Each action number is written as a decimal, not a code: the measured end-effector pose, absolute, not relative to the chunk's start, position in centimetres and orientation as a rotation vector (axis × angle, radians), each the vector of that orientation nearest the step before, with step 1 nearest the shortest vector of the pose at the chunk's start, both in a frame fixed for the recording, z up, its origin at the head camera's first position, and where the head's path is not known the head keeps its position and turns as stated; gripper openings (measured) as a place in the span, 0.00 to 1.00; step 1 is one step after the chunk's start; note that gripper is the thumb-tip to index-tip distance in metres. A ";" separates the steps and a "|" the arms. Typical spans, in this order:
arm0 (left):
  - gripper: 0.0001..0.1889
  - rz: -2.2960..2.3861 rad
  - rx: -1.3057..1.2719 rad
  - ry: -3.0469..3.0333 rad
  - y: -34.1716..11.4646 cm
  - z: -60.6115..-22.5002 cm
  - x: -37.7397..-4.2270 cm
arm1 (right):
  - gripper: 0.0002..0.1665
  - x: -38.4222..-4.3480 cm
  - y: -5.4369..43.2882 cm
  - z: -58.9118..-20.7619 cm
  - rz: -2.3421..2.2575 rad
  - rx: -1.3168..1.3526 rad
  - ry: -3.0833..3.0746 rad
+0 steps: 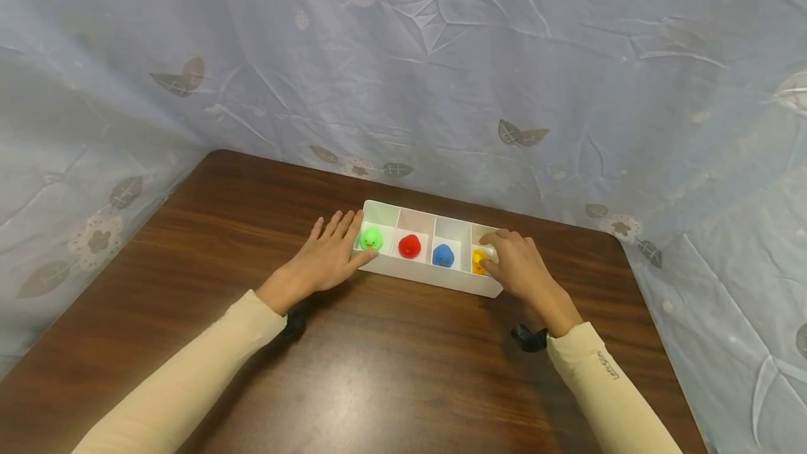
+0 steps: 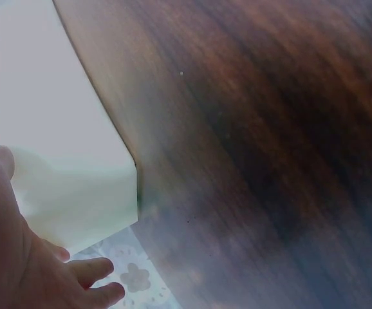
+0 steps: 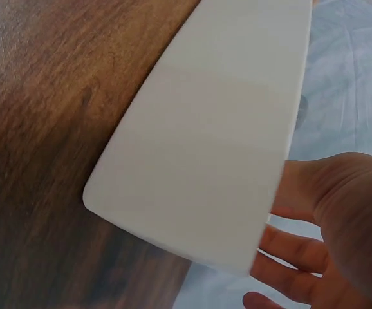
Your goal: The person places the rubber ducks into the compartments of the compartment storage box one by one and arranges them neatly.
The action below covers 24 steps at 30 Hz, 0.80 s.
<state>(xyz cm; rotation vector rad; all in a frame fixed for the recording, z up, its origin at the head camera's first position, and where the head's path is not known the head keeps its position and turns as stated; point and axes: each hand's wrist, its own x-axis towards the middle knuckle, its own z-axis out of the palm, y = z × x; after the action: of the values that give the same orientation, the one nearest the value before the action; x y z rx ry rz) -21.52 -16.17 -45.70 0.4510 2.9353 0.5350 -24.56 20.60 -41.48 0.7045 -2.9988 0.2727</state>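
A white tray [image 1: 416, 270] with four compartments lies on the table. From left to right it holds a green rubber duck [image 1: 371, 239], a red one [image 1: 410, 246], a blue one [image 1: 443, 256] and a yellow one [image 1: 478, 260]. My left hand [image 1: 328, 254] lies at the tray's left end, fingers straight and spread, thumb over the front rim. Over the right end is my right hand [image 1: 523, 265], its thumb at the yellow duck and its index finger apart from it, toward the back of that compartment. Both wrist views show the tray's outer wall [image 2: 64, 129], which hides the ducks.
The brown wooden table [image 1: 353, 370] extends in front of the tray. Behind it and along both sides hangs a pale patterned cloth [image 1: 441, 90]. Black wrist devices [image 1: 529, 337] show under both wrists.
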 end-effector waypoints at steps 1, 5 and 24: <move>0.50 0.537 0.451 2.934 -16.2 -45.7 -21.5 | 0.22 -24.5 20.7 -41.4 0.279 0.703 -2.993; 0.50 0.541 0.449 2.940 -16.2 -45.7 -21.6 | 0.18 -24.5 20.7 -41.0 0.290 0.710 -2.958; 0.50 0.524 0.439 2.931 -16.0 -45.4 -21.5 | 0.13 -25.3 20.7 -42.4 0.208 0.779 -2.933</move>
<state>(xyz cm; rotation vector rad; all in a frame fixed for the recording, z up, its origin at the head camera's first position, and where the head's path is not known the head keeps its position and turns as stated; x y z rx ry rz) -21.46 -15.97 -45.44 0.4385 2.9308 0.5241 -25.33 20.69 -42.44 0.7785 -2.9328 0.2084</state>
